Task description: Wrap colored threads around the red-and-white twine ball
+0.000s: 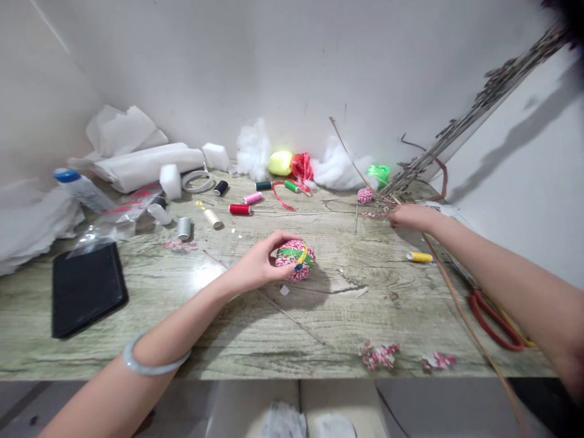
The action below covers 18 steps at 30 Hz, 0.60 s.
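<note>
My left hand [262,261] is wrapped round a ball of pink-and-white thread [296,260] with green and yellow bands, resting on the wood-patterned table. A small dark blue spot shows by the thumb tip. My right hand [404,214] reaches to the far right with curled fingers, beside the lower end of a bundle of dry twigs [422,167]. What those fingers grip is hidden. Close by them are a smaller pink-and-white ball [365,194] and a thin brown strip [353,161]. A yellow thread spool [418,257] lies under the right forearm.
Red-handled scissors [493,322] lie at the right. Several thread spools, including a red one [239,209], spread across the back. White stuffing [253,149] and coloured bundles line the wall. A black tablet-like slab [89,289] and a blue-capped bottle [84,190] are at left.
</note>
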### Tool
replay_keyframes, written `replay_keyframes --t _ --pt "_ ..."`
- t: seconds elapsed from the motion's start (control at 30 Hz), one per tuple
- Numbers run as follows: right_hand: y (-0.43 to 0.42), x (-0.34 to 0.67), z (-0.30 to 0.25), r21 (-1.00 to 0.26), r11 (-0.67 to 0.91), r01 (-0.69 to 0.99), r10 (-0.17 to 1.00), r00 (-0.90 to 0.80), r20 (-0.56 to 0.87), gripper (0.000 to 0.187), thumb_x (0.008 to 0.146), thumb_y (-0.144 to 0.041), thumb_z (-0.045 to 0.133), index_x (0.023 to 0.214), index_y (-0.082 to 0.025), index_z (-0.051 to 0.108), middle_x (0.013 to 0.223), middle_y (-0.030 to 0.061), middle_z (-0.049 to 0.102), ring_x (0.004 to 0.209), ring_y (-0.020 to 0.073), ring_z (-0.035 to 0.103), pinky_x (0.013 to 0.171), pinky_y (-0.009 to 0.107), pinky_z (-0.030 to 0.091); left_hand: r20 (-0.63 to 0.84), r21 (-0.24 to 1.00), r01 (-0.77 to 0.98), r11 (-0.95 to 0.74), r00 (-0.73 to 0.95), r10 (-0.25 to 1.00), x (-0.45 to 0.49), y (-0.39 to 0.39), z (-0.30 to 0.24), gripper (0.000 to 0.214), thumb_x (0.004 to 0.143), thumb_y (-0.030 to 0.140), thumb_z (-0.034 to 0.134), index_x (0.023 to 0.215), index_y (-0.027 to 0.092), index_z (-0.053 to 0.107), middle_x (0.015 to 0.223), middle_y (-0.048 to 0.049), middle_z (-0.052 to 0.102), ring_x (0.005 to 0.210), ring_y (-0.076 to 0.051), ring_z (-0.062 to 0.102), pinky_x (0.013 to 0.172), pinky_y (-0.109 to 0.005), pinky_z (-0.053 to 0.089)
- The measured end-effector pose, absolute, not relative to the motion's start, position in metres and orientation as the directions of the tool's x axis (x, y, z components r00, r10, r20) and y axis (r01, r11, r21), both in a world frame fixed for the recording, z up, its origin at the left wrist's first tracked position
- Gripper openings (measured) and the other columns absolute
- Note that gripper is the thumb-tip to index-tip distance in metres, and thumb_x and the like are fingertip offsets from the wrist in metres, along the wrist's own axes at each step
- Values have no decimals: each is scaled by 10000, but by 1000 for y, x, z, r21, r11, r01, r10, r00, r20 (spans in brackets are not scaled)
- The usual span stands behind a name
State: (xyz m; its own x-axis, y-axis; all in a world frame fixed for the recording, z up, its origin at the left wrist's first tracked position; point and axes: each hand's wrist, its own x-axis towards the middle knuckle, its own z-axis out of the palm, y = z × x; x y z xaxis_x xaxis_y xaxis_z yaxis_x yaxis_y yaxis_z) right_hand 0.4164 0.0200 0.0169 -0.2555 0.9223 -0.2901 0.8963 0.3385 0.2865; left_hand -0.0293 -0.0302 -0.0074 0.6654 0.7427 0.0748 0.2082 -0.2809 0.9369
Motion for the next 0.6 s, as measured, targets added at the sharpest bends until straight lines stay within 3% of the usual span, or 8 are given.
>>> replay_keyframes --t 0.17,0.3,0.5,0.6 --pt "-11 404 17 312 601 735 792 -499 -351 266 856 -36 465 842 -132 713 909 130 721 913 224 645 846 321 460 91 931 203 -302 672 735 -28 -33 -4 506 782 303 697 1249 192 535 1259 -106 614 1132 -240 621 970 -394 525" --pt "-44 382 15 295 722 625 690 -627 -362 243 860 -13 477 806 -135 680 830 115 694 839 213 618 761 312 462 124 926 186 -328 673 730 -27 -33 -5 495 786 302 698 1242 192 543 1254 -103 612 1141 -240 614 993 -399 509" --pt "-103 358 14 263 808 527 588 -747 -310 240 886 -34 479 747 -160 629 750 75 643 727 189 565 663 302 436 172 926 135 -352 681 712 -25 -31 -10 504 795 296 701 1253 169 536 1236 -104 626 1136 -231 620 1041 -405 479" --pt "-127 360 17 201 757 622 652 -734 -188 234 926 -97 459 793 -180 633 768 58 645 752 188 586 684 300 452 172 922 142 -361 682 710 -24 -32 -9 505 790 294 704 1252 169 542 1235 -104 626 1139 -233 616 1042 -407 479"
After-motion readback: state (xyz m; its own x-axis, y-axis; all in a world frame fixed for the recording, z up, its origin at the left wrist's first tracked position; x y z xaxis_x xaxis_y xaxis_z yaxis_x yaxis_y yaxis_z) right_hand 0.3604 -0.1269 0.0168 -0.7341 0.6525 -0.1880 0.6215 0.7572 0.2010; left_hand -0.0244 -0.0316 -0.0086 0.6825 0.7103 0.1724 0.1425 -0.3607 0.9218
